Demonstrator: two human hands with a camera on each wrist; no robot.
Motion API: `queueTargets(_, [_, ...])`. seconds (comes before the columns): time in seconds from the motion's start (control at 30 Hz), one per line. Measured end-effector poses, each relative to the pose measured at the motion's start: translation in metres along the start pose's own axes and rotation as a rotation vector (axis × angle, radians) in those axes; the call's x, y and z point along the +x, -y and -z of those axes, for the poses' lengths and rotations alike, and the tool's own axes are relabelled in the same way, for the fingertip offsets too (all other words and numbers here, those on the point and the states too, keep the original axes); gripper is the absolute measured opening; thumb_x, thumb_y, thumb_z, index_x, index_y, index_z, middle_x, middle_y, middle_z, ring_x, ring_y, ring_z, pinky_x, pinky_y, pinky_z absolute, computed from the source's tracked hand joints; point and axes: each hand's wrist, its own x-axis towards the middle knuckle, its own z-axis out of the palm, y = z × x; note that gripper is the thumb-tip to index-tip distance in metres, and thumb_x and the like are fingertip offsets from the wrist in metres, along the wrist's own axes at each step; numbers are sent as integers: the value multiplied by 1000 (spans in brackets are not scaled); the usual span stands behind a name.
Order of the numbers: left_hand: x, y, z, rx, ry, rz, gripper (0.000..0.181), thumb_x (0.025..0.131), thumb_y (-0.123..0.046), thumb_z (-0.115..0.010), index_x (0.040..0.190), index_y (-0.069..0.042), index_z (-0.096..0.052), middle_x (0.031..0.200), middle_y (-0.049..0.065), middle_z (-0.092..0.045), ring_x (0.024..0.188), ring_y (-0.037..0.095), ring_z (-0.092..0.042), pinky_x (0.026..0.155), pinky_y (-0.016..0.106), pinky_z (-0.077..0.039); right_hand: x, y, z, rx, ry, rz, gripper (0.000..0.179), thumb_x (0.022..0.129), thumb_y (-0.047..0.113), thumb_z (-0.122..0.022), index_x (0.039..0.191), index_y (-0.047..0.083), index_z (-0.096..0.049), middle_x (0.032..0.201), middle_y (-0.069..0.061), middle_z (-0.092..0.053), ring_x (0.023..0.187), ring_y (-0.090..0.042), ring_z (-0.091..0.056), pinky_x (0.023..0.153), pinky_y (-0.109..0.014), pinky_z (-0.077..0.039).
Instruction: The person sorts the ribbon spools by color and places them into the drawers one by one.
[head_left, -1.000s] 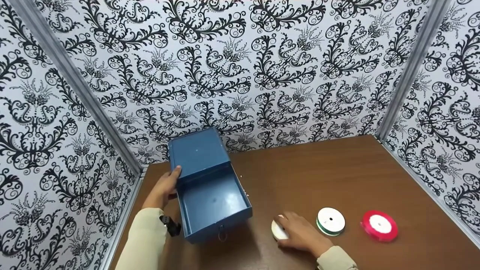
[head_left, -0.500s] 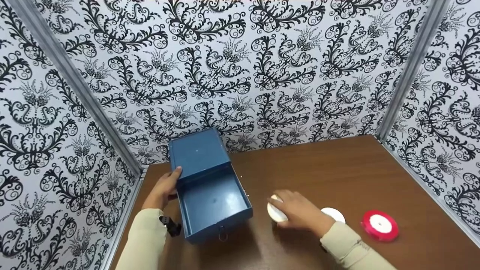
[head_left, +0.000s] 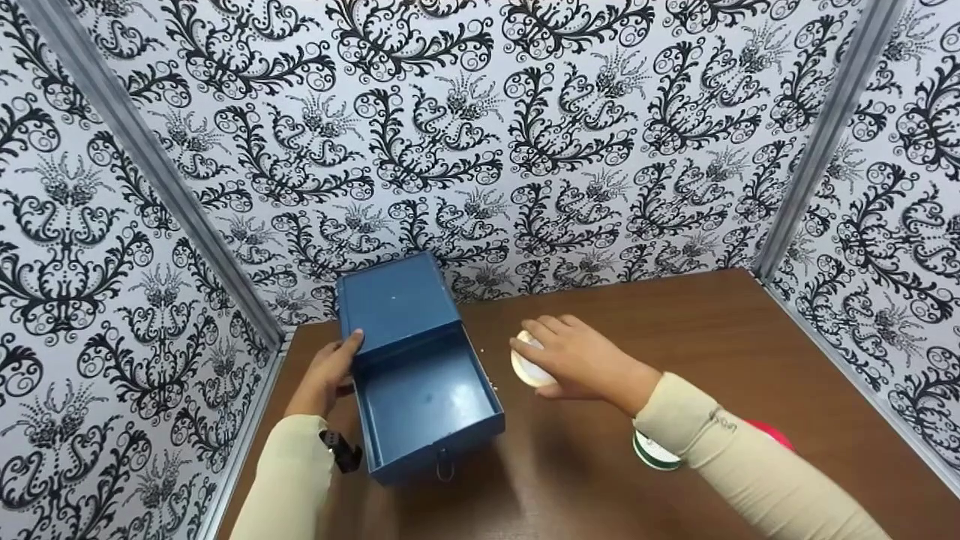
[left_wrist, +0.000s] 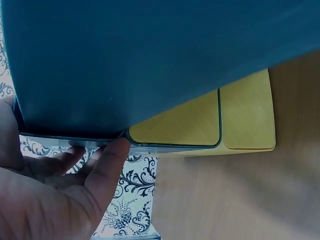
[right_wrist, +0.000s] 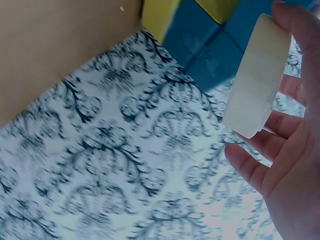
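A blue box [head_left: 397, 300] stands at the table's left back with its blue drawer [head_left: 427, 401] pulled out toward the front. My left hand [head_left: 334, 367] grips the box's left side near the drawer opening, thumb on top; in the left wrist view its fingers [left_wrist: 107, 167] lie at the box's edge. My right hand [head_left: 581, 356] holds a cream ribbon spool [head_left: 531, 367] above the table, just right of the box. In the right wrist view the spool [right_wrist: 260, 75] is tilted between thumb and fingers, its cream band facing the camera.
A white spool with green ribbon [head_left: 656, 454] and a red ribbon spool [head_left: 772, 433] lie on the brown table [head_left: 615, 480], partly hidden by the right sleeve. A metal ring [head_left: 445, 469] hangs at the drawer's front. Patterned walls [head_left: 562, 150] enclose the back and sides.
My right hand has lifted the cream ribbon spool off the table and carried it away from me, to beside the box. The left hand and the box stay where they were.
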Motion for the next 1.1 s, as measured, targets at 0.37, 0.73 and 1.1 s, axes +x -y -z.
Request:
queueTargets(0.37, [-3, 4, -2, -21, -18, -2, 82, 102, -47, -50, 157, 2, -14, 155, 30, -22, 135, 45, -37, 105, 53, -42, 43, 10, 23, -119, 50, 164, 77, 77, 61, -73, 138, 17, -56, 129, -15, -60, 112, -32, -58, 90, -45, -50])
queueTargets(0.73, [1, -1, 1, -13, -21, -8, 83, 101, -50, -51, 157, 2, -17, 155, 29, -24, 134, 44, -37, 105, 54, -42, 87, 34, 31, -176, 132, 290, 81, 80, 67, -67, 144, 19, -51, 136, -11, -57, 115, -27, -55, 87, -40, -50])
queueTargets(1.1, [2, 1, -1, 9, -32, -15, 76, 102, -50, -49, 153, 1, -28, 142, 27, -42, 121, 36, -50, 100, 51, -46, 119, 61, 7, -212, 118, 356, 82, 81, 71, -64, 146, 25, -47, 136, -6, -55, 115, -23, -54, 86, -37, -48])
